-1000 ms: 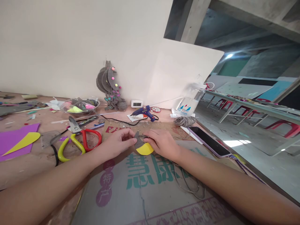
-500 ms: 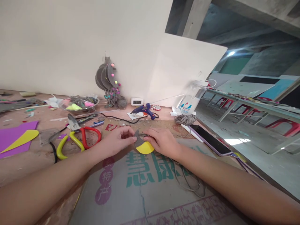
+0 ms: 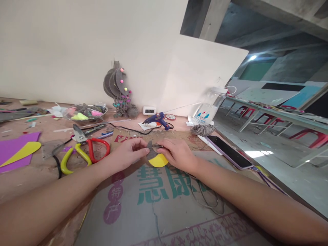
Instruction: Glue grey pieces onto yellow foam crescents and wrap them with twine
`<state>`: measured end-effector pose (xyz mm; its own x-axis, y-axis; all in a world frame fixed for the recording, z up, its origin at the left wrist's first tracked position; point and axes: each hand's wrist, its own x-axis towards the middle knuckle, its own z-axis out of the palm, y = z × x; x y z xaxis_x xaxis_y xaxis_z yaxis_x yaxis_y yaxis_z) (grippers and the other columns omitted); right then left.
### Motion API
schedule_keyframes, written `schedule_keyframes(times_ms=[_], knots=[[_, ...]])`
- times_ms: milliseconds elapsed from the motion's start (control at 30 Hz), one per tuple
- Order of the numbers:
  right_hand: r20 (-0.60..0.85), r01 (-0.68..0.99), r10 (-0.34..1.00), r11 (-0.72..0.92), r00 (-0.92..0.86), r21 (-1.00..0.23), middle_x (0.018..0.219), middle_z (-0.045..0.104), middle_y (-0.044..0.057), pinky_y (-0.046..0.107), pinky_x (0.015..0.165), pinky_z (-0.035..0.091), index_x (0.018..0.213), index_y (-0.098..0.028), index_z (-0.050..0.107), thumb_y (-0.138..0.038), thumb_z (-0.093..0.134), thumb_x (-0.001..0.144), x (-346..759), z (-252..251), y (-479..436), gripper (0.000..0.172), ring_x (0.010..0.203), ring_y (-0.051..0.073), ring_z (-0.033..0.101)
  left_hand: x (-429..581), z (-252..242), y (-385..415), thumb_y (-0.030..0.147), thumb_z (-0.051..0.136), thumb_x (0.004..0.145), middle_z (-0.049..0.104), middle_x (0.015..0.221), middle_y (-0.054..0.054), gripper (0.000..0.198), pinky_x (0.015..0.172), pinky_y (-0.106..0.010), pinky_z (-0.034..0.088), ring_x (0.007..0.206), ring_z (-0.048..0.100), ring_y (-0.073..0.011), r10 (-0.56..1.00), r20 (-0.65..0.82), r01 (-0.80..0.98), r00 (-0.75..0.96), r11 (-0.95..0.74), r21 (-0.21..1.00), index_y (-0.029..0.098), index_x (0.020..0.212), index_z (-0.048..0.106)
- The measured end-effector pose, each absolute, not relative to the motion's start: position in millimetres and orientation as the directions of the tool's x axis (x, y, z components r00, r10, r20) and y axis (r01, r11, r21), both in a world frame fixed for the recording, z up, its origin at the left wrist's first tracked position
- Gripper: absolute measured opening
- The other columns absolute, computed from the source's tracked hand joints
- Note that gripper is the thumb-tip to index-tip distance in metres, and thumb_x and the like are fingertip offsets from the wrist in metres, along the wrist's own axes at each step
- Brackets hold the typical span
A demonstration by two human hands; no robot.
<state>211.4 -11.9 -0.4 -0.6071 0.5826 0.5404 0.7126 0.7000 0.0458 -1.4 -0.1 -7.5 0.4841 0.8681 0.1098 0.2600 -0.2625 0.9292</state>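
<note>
A small yellow paper piece [image 3: 159,160], its upper left part covered in grey cord, is held just above the cardboard [image 3: 123,205]. At its left edge, my left hand [image 3: 133,150] pinches the cord-covered part between thumb and fingertips. My right hand [image 3: 178,154] bends over the right side, fingers closed on the grey cord [image 3: 154,146] against the piece; its fingertips are partly hidden. Loose cord loops [image 3: 207,201] lie on the cardboard below my right wrist.
Red-and-yellow-handled pliers [image 3: 89,150] lie left, beside purple sheets [image 3: 15,147]. Behind are a blue glue gun [image 3: 159,119], a small clock [image 3: 149,110] and a grey cord-wrapped ornament [image 3: 118,85]. A cord coil [image 3: 202,129], phone [image 3: 229,152] and plastic jug [image 3: 207,106] stand right.
Hardly anything differs. Both hands keep their hold on the yellow piece, with only a slight shift of the right fingers and of the camera view.
</note>
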Motion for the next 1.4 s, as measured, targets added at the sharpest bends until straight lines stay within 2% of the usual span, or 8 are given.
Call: schedule_keyframes(times_ms=[233,400,767,1067,1400], knots=[[0.532,0.716,0.577,0.693,-0.62,0.083,0.084,0.067,0.004,0.026,0.062,0.04,0.101,-0.017,0.058,-0.034,0.041,0.091,211.5,-0.5,-11.8,0.026,0.074,0.015,0.061,-1.3,-9.3,0.1,0.04,0.056,0.075,0.057,0.07,0.002,0.022,0.059,-0.024,0.039,0.064,0.051,-0.0125,0.878,0.121,0.313,0.462,-0.289,0.905,0.018,0.077,0.056],[0.517,0.714,0.58,0.694,-0.63,0.091,0.086,0.067,0.004,0.026,0.063,0.04,0.103,-0.017,0.058,-0.034,0.041,0.091,210.8,-0.3,-12.6,0.027,0.076,0.015,0.061,-0.6,-6.6,-2.9,0.038,0.055,0.076,0.052,0.068,0.004,0.021,0.056,-0.022,0.036,0.061,0.046,-0.0101,0.873,0.114,0.361,0.473,-0.311,0.879,0.017,0.075,0.054],[0.485,0.73,0.602,0.673,-0.634,0.12,0.085,0.067,0.002,0.026,0.062,0.039,0.101,-0.019,0.059,-0.037,0.039,0.092,211.3,-1.0,-11.7,0.028,0.076,0.015,0.061,-0.4,-6.3,-4.6,0.037,0.054,0.077,0.053,0.068,0.004,0.02,0.056,-0.022,0.035,0.061,0.046,-0.0094,0.865,0.118,0.353,0.487,-0.318,0.88,0.017,0.077,0.053],[0.516,0.732,0.6,0.676,-0.612,0.082,0.087,0.068,0.003,0.026,0.064,0.04,0.102,-0.017,0.058,-0.035,0.04,0.092,211.2,-1.0,-12.0,0.027,0.075,0.015,0.061,-1.0,-7.1,-2.6,0.039,0.054,0.078,0.055,0.072,0.002,0.021,0.06,-0.023,0.038,0.065,0.05,-0.011,0.869,0.104,0.35,0.484,-0.301,0.887,0.017,0.079,0.054],[0.519,0.724,0.582,0.681,-0.627,0.11,0.083,0.068,0.003,0.026,0.061,0.038,0.1,-0.018,0.06,-0.034,0.042,0.091,211.0,-1.2,-10.6,0.026,0.072,0.015,0.06,0.7,-3.7,-5.5,0.035,0.054,0.077,0.052,0.068,0.005,0.017,0.055,-0.021,0.035,0.061,0.046,-0.0095,0.864,0.107,0.362,0.491,-0.314,0.877,0.018,0.078,0.053]])
